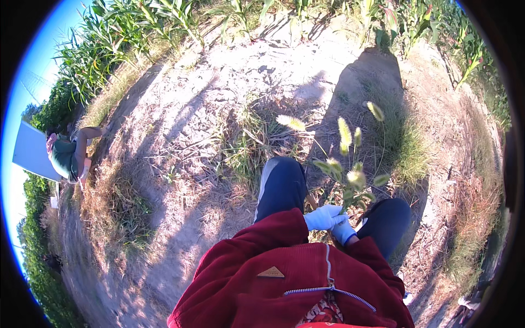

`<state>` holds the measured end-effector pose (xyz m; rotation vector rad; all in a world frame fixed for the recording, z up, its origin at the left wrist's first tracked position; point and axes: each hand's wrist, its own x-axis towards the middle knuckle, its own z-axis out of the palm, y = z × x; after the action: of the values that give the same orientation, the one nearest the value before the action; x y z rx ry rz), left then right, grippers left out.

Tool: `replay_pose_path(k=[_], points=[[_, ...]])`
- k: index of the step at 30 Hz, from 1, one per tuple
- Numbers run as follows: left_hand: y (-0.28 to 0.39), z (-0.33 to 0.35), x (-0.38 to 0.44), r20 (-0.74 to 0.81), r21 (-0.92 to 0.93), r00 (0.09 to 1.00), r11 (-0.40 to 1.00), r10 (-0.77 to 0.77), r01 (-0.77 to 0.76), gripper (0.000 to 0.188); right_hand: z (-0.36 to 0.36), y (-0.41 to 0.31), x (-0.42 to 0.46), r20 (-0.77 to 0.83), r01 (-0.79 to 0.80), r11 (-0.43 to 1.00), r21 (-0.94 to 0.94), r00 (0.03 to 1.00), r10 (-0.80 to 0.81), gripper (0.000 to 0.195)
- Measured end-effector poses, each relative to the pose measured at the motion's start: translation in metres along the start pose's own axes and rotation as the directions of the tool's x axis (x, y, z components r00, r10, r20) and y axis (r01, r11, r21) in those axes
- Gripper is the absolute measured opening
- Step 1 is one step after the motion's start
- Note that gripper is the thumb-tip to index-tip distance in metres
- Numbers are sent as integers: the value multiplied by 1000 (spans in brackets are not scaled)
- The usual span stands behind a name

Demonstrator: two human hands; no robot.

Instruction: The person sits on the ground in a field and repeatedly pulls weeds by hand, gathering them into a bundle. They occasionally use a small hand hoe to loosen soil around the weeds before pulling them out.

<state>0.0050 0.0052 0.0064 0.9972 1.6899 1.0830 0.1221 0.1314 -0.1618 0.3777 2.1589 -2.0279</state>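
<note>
In white gloves, my left hand (322, 217) and my right hand (343, 232) meet between my bent knees. Together they are closed around the stems of a small bunch of bristly green grass seed heads (355, 179). The fluffy heads fan out above the gloves, a few on longer stems reaching outward. Which fingers carry the stems is hard to see, as the hands overlap. A thin brown stick or handle (311, 201) shows beside my left knee, its lower end hidden behind the glove.
A tuft of grass (242, 151) grows just ahead of my knees, with another grassy patch (412, 151) to the right. Dry cut stalks lie on the soil. Corn plants (172, 16) line the far edge. Another person (67, 153) bends over at the far left, near cut grass (123, 201).
</note>
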Motion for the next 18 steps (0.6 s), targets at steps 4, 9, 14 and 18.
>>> replay_pose_path(k=[4,9,14,18], points=[[-29,13,7,-100,123,977,977,189,-177,36,-4,17,10,-41,-210,977,-30,977,208,24],[-3,5,-7,-112,-10,992,999,51,-53,32,-2,-14,0,-19,-287,945,157,956,293,13],[-21,9,13,-319,167,945,978,-66,125,38,-3,-45,0,-151,-407,875,-263,913,379,23],[-21,-1,8,-360,140,930,981,-79,138,39,8,-79,-6,-150,-420,864,-277,907,393,36]])
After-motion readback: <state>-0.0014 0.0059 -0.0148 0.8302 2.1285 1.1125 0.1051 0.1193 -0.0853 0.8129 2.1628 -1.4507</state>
